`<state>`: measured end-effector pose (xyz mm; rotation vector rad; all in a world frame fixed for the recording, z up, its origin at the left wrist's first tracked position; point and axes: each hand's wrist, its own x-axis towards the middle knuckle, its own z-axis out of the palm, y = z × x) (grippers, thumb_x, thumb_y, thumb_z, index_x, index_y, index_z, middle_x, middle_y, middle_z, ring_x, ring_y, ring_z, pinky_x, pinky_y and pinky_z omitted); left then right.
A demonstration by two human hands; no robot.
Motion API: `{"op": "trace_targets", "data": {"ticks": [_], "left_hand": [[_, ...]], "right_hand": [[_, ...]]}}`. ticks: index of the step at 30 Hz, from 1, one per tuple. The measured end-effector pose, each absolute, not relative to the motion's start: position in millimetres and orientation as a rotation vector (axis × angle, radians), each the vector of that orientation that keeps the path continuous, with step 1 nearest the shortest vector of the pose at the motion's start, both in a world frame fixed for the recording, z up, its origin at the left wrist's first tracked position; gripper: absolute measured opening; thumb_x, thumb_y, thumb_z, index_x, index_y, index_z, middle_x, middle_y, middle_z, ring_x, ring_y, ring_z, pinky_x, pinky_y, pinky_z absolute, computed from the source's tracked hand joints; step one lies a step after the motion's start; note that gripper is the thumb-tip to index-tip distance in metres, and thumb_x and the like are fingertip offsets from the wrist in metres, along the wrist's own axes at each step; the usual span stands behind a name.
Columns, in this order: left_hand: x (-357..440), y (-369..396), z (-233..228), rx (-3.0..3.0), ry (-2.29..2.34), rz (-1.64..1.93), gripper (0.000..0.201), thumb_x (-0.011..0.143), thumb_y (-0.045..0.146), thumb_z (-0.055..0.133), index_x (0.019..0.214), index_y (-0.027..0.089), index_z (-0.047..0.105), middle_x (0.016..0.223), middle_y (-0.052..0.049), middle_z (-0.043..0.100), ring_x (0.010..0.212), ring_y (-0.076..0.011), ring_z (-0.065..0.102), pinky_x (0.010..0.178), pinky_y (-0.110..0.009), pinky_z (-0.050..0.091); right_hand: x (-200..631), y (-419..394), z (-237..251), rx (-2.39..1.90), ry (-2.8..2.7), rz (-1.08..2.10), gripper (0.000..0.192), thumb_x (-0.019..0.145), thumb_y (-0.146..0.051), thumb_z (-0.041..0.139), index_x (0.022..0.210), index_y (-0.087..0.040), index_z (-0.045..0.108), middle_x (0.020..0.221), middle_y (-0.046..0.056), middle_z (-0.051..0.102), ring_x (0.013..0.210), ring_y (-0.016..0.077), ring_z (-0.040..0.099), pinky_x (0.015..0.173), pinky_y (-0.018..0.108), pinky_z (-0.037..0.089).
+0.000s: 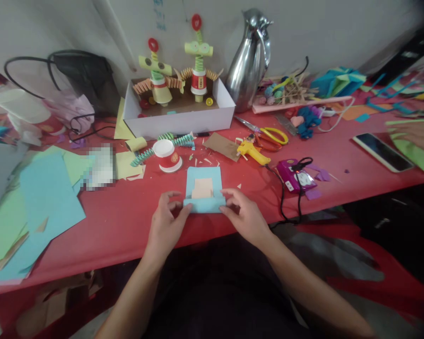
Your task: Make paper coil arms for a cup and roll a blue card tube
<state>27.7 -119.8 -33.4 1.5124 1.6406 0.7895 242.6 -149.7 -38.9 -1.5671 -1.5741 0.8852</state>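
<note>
A light blue piece of paper (204,175) lies on the red table near its front edge, its near end rolled into a tube. A smaller peach-coloured paper piece (202,187) rests on top of it, reaching to the roll. My left hand (167,219) pinches the left end of the roll between thumb and fingers. At the right end, my right hand (245,214) grips it the same way. Just beyond stands an upside-down red and white paper cup (167,155) with folded green and blue paper springs (143,157) beside it.
A white box (180,123) holds two paper-cup figures. Behind my right hand lie a yellow glue gun (252,151), scissors (268,134) and a purple corded device (295,175). A steel jug (249,61) stands at the back. Coloured sheets (49,197) cover the left; a co-worker's hand (419,136) is far right.
</note>
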Motion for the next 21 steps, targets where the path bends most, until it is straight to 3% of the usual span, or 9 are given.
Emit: {"op": "trace_targets", "data": {"ticks": [5, 11, 21], "left_hand": [[23.1, -121.4, -33.2, 1.579, 1.608, 0.739, 0.044, 0.080, 0.044, 0.065, 0.117, 0.023, 0.052, 0.081, 0.000, 0.069, 0.072, -0.0190, 0.065, 0.071, -0.032, 0.045], [27.6, -118.1, -31.4, 1.499, 1.669, 0.782, 0.046, 0.080, 0.041, 0.066, 0.118, 0.022, 0.052, 0.075, 0.003, 0.067, 0.061, -0.0151, 0.057, 0.064, -0.029, 0.043], [24.2, -111.0, -30.1, 1.516, 1.550, 0.794, 0.051, 0.078, 0.042, 0.066, 0.122, 0.020, 0.053, 0.078, 0.000, 0.070, 0.067, -0.0176, 0.063, 0.070, -0.031, 0.045]], "right_hand": [[241.7, -148.1, -38.8, -1.556, -1.565, 0.926, 0.034, 0.088, -0.024, 0.060, 0.121, -0.023, 0.055, 0.083, 0.001, 0.069, 0.083, 0.0206, 0.066, 0.080, 0.034, 0.049], [244.9, -149.9, -42.0, -1.478, -1.653, 0.855, 0.040, 0.084, -0.028, 0.067, 0.123, -0.024, 0.058, 0.099, 0.005, 0.068, 0.098, 0.0227, 0.064, 0.090, 0.036, 0.048], [243.5, -140.7, -39.0, -1.537, -1.553, 0.978, 0.036, 0.084, -0.023, 0.064, 0.119, -0.023, 0.057, 0.084, 0.000, 0.067, 0.082, 0.0184, 0.065, 0.079, 0.032, 0.049]]}}
